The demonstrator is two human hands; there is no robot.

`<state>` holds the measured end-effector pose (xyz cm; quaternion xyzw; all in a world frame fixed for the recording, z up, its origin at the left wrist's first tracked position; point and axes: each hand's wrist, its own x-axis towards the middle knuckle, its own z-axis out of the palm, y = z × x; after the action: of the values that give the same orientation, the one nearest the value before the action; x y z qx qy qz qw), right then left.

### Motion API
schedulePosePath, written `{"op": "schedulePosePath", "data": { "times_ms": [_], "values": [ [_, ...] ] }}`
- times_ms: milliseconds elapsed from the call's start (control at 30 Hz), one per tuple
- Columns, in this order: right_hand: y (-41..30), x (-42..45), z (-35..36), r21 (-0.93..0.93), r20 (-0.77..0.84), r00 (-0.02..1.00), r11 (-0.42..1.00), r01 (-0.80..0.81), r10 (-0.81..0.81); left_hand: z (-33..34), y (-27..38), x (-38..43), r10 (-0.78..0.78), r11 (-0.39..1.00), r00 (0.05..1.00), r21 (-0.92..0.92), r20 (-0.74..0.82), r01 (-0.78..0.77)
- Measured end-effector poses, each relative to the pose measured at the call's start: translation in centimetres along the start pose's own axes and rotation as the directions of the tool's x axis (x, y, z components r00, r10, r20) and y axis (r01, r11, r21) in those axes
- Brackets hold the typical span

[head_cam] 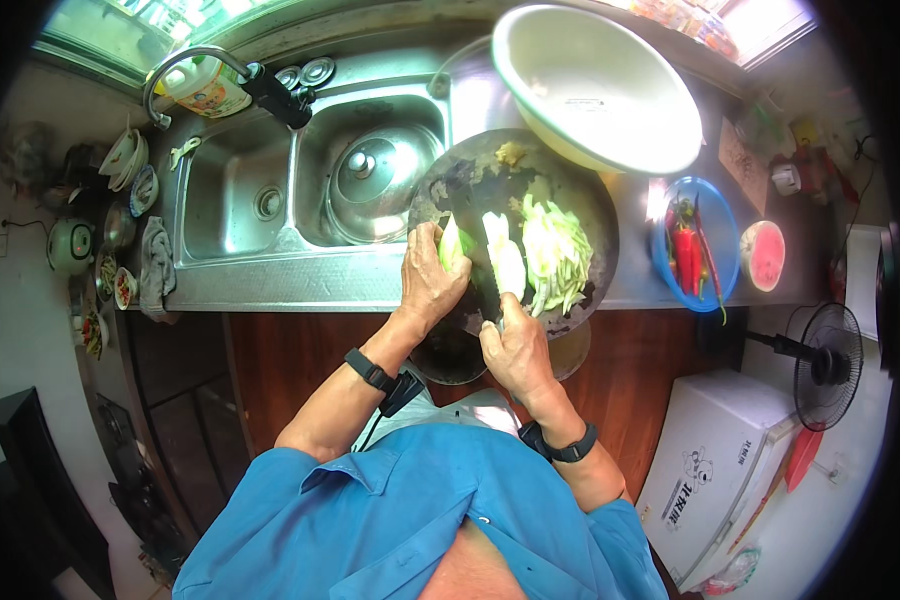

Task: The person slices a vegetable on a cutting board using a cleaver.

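My left hand (433, 268) holds a pale green vegetable piece (451, 246) on the left part of a round, dark-stained cutting board (461, 161). In my right hand (517, 345) is a knife, its handle mostly hidden by the fingers; the blade is hard to make out against the board. Pale cut slices (505, 259) lie just beyond my right hand. To their right is a heap of thin green-white strips (555, 255). A small yellowish lump (511, 154) rests near the board's far edge.
Left of the board is a steel double sink (294, 187) with a glass lid (375, 187) in it. A large white basin (592, 82) stands behind the board. To the right are a blue basket (729, 225) of red peppers (688, 259) and a cut watermelon (763, 255).
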<state>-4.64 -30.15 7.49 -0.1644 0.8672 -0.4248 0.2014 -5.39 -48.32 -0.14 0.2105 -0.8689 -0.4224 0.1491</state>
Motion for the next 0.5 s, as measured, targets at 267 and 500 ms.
{"op": "schedulePosePath", "data": {
  "times_ms": [267, 500],
  "values": [
    [0.2, -1.0, 0.0, -0.042, 0.023, 1.000, 0.999, 0.000, 0.001, 0.0, 0.1, 0.0, 0.044, 0.997, 0.999, 0.059, -0.016, -0.043],
    [-0.8, 1.4, -0.5, -0.032, 0.118, 0.991, 0.997, -0.064, 0.067, -0.4, -0.2, 0.5, -0.025, 0.999, 0.997, 0.039, 0.070, 0.022]
  ]
}}
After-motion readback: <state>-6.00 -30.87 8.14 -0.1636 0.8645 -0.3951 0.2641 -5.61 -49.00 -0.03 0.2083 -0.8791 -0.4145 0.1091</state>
